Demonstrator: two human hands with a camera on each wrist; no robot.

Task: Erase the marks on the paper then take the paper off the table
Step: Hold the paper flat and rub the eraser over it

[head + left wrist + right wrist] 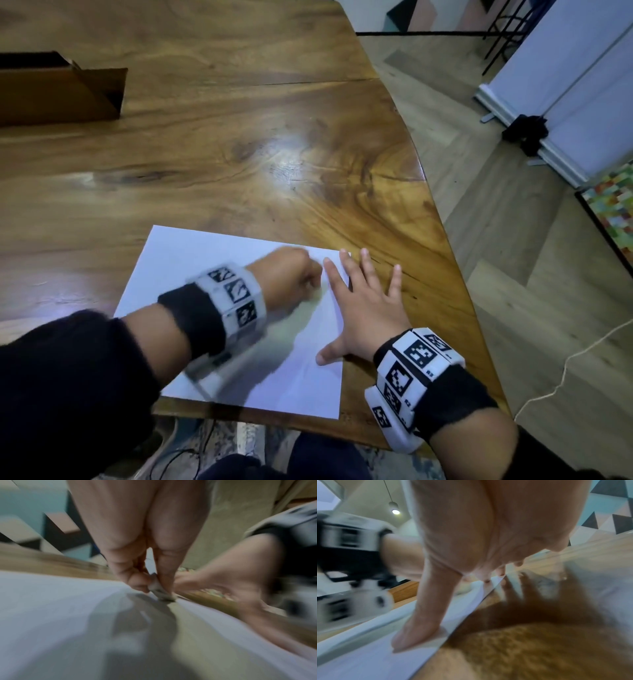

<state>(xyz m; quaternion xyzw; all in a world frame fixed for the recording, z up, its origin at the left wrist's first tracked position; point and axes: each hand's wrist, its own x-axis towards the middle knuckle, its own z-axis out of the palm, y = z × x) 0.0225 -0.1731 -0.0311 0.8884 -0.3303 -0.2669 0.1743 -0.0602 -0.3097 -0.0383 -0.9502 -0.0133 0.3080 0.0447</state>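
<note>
A white sheet of paper (212, 274) lies near the front edge of the wooden table (239, 164). My left hand (291, 277) is curled over the paper's right part and blurred by motion. In the left wrist view its thumb and fingers pinch a small grey-white eraser (158, 589), whose lower end touches the paper (51, 608). My right hand (363, 301) lies flat with fingers spread across the paper's right edge, thumb and forefinger on the sheet, the other fingers on the wood. The right wrist view shows the thumb (419, 628) pressing the paper (368, 655). No marks are visible on the sheet.
A brown cardboard box (58, 92) stands at the table's far left. The table's curved right edge (442, 219) runs close beside my right hand, with wooden floor beyond. A white panel stand (548, 113) and a thin white cable (565, 363) are on the floor to the right.
</note>
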